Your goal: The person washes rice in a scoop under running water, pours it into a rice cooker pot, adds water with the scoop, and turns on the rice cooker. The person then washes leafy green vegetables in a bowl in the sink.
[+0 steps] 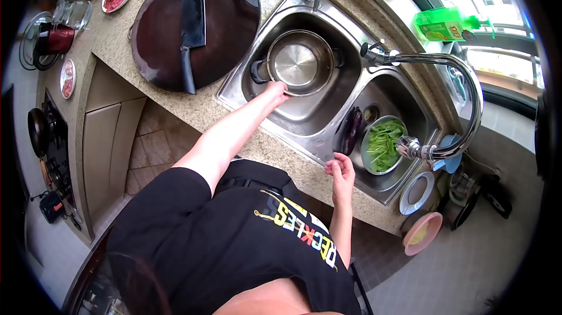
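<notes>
A steel pot [300, 62] with black side handles sits in the left sink basin, and only its shiny bottom shows inside. My left hand [277, 90] grips the pot's near rim. Near the front edge of the right basin, my right hand [341, 170] is raised with loosely curled, parted fingers and nothing visible in them. Just beyond it in that basin are dark purple eggplants [352, 130] and a bowl of green leaves [383, 144].
A curved faucet [468, 75] arches over the right basin. Left of the sink, a cleaver [193, 22] rests on a round dark board [152, 40]. Plates of meat, a green bottle [442, 25] and a pink bowl [430, 239] stand around.
</notes>
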The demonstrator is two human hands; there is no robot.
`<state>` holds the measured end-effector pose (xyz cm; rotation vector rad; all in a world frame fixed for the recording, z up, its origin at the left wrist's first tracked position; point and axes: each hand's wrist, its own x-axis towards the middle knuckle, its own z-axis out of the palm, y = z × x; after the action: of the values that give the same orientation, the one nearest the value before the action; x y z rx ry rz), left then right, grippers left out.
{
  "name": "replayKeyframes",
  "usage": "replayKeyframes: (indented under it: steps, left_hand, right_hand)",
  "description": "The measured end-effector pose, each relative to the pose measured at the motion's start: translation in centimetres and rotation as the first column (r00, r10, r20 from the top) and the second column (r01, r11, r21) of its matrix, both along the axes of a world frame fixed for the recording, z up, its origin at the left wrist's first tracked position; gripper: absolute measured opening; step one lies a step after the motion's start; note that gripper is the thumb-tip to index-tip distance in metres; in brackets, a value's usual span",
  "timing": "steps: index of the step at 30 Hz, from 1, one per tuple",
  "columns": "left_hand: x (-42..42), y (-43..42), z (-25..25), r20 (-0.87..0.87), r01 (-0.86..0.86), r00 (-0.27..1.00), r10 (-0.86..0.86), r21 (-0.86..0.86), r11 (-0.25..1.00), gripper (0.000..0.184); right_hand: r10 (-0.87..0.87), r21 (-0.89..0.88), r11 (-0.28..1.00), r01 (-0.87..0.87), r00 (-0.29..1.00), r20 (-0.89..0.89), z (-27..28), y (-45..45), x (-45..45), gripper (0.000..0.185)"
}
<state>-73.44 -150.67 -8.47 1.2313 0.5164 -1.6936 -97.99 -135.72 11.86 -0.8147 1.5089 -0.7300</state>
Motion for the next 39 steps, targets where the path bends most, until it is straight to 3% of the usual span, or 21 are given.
replayKeyframes:
  steps: [6,7,14,19,23,27,31,39]
  left_hand:
    - [0.4,0.7,2.1,0.138,0.222,0.966,-0.220,-0.003,0.975,0.053]
    - [0.5,0.7,4.3,0.196,0.253,0.947,-0.253,0.024,0.967,0.050]
    - [2.0,2.0,9.6,0.278,0.352,0.902,-0.332,-0.025,0.936,0.051]
    - [3.9,2.9,13.4,0.297,0.447,0.864,-0.407,-0.080,0.891,0.044]
    - [4.4,3.6,17.5,0.273,0.499,0.847,-0.456,-0.113,0.859,0.041]
    - [4.0,4.8,18.9,0.274,0.520,0.835,-0.477,-0.112,0.847,0.037]
    - [3.3,5.8,20.1,0.224,0.587,0.801,-0.554,-0.121,0.800,0.035]
    - [2.6,6.5,19.0,0.180,0.704,0.710,-0.681,-0.130,0.699,0.032]
  right_hand:
    - [0.078,0.189,0.978,-0.087,0.996,0.053,-1.7,-2.0,1.8,0.022]
    - [0.094,0.205,0.973,-0.106,0.993,0.066,-1.9,-2.5,2.0,0.022]
    - [0.203,0.189,0.959,-0.210,0.977,0.059,-2.7,-4.7,2.2,0.021]
    - [0.087,0.147,0.984,-0.104,0.989,0.118,-2.9,-6.6,2.5,0.029]
    - [-0.089,0.070,0.995,0.071,0.948,0.304,-2.4,-7.6,2.7,0.051]
    - [-0.098,0.102,0.993,0.058,0.885,0.454,-0.9,-7.7,2.1,0.081]
    - [-0.034,0.058,0.998,0.004,0.843,0.537,0.9,-7.2,3.0,0.075]
    - [-0.206,0.106,0.978,0.177,0.855,0.476,0.4,-5.9,3.4,0.068]
